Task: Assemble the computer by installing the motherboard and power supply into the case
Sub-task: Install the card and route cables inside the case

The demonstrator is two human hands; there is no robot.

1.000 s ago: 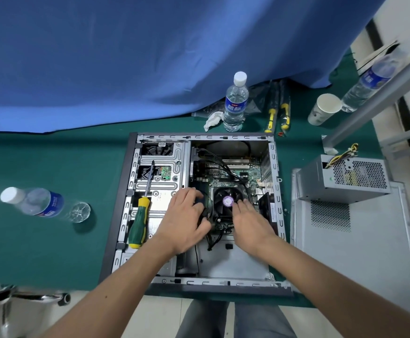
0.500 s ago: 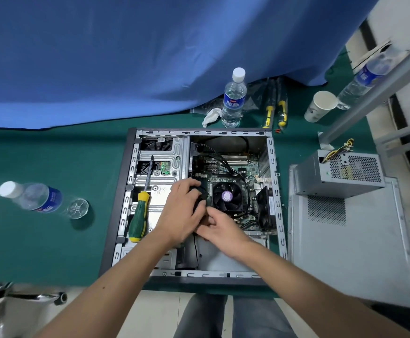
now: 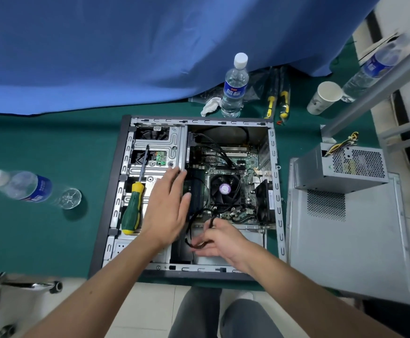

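blue drape (image 3: 126, 50), green tabletop (image 3: 40, 240)

Case (image 3: 276, 167) bare matt metal; bottle (image 3: 234, 86) clear glossy plastic.

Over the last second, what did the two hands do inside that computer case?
The left hand let go of the part beside the fan, opened flat and lifted toward the screwdriver. The right hand drew back from the fan toward the near edge and now pinches the black cables. The screwdriver, power supply and bottles stayed put.

Repair workbench: green mat (image 3: 40, 142), screwdriver (image 3: 133, 206), opened case (image 3: 276, 181).
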